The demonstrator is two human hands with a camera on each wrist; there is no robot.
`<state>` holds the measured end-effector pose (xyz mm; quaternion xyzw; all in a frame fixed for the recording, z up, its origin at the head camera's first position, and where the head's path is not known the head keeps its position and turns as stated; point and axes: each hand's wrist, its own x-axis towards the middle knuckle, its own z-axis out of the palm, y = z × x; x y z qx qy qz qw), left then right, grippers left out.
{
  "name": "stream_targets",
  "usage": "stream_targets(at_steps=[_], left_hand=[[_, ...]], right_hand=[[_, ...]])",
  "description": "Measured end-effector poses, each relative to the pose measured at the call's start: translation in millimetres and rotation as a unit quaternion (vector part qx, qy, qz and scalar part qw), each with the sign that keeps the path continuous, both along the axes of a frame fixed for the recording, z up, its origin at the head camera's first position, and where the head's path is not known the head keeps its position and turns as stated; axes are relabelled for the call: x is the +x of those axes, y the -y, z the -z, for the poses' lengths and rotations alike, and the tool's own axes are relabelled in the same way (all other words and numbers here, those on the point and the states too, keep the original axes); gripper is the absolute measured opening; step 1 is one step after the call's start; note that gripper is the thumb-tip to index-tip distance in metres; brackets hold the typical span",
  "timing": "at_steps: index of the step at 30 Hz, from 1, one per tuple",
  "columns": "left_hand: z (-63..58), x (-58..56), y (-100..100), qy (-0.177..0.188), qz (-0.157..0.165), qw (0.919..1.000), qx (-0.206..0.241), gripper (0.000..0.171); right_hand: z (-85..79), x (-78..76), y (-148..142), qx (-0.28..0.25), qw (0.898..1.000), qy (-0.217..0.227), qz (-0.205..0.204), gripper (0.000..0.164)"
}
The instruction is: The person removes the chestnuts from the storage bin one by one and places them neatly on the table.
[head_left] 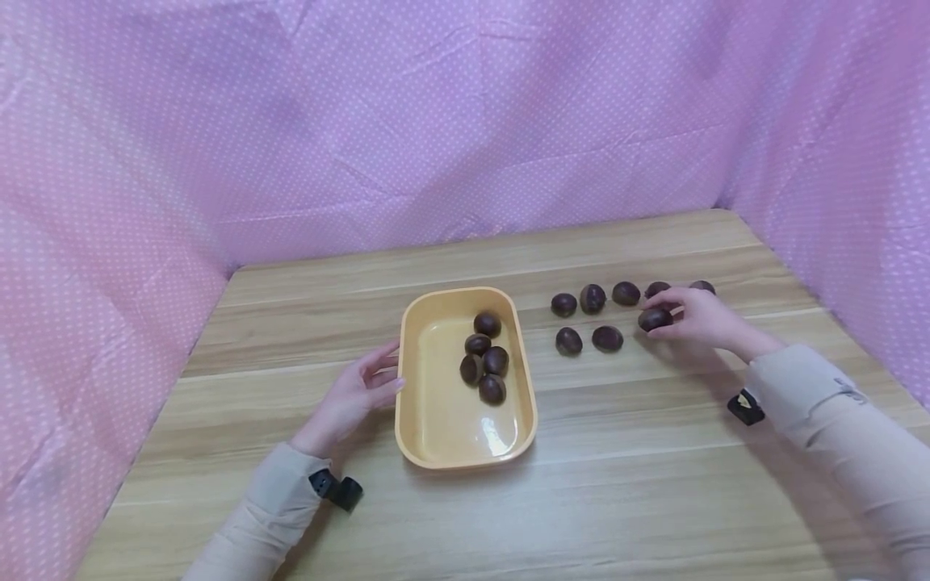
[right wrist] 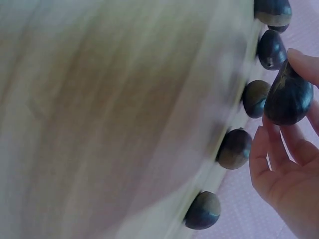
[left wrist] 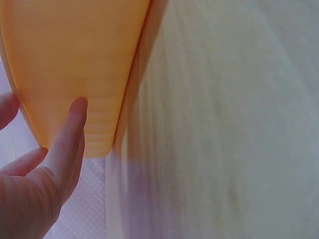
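My right hand (head_left: 701,319) pinches a dark brown chestnut (head_left: 655,320) between thumb and fingers. The right wrist view shows this chestnut (right wrist: 289,99) in front of others on the table. My left hand (head_left: 356,395) is at the left side of a yellow plastic tray (head_left: 432,463). Its fairly straight fingers (left wrist: 75,117) touch the tray's outer wall (left wrist: 75,55) in the left wrist view, with the thumb by the rim. Inside the tray, several chestnuts (head_left: 495,361) are grouped toward the right.
Right of the tray, several chestnuts (head_left: 626,293) form a back row, partly hidden by my right hand. Two more, a left chestnut (head_left: 569,340) and a right chestnut (head_left: 607,338), lie in front. Pink dotted cloth (head_left: 465,121) surrounds the wooden table (head_left: 617,484).
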<state>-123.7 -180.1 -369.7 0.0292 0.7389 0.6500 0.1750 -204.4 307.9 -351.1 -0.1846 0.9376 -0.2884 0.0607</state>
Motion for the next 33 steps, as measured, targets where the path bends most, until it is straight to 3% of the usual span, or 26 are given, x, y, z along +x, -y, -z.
stream_targets(at_steps=[19, 33], left_hand=[[2.6, -2.4, 0.4, -0.002, -0.002, 1.0, -0.009, 0.066], [-0.6, -0.9, 0.9, 0.002, -0.005, 0.9998, -0.022, 0.067]], right_hand=[[15.5, -1.0, 2.4, 0.015, 0.999, 0.031, -0.009, 0.042], [8.9, -0.2, 2.8, 0.01, 0.999, 0.039, -0.018, 0.048]])
